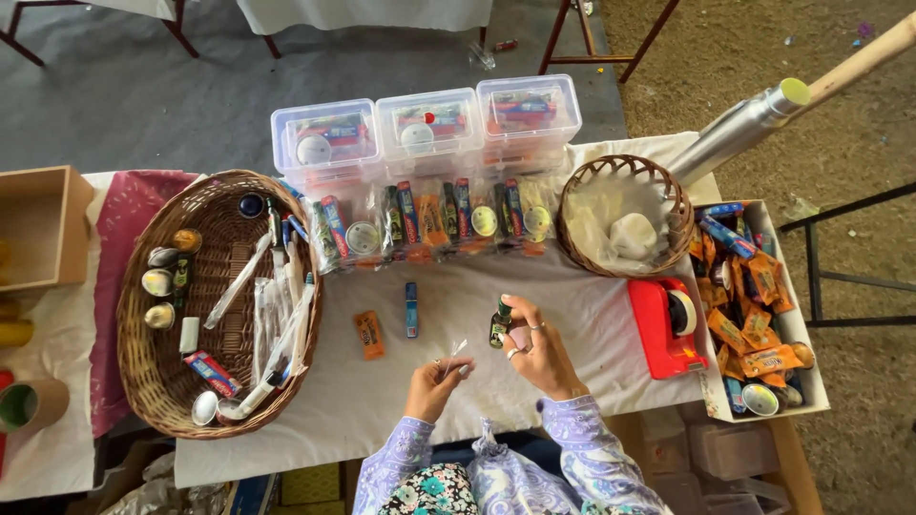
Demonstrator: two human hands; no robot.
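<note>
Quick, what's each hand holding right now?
Left hand: pinching a thin clear plastic bag.
Right hand: holding a small dark bottle.

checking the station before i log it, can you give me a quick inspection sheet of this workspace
surface: table under a white cloth, crowded along the back and sides
job's things: small dark bottle in the right hand; thin clear wrapper pinched by the left hand
clutter: large wicker basket of tubes and tins, three clear lidded tubs, filled clear packets, small basket, red tape dispenser, box of sachets
hands: both shut on their items
cables: nothing seen
surroundings: grey mat, dirt ground, metal pole
</note>
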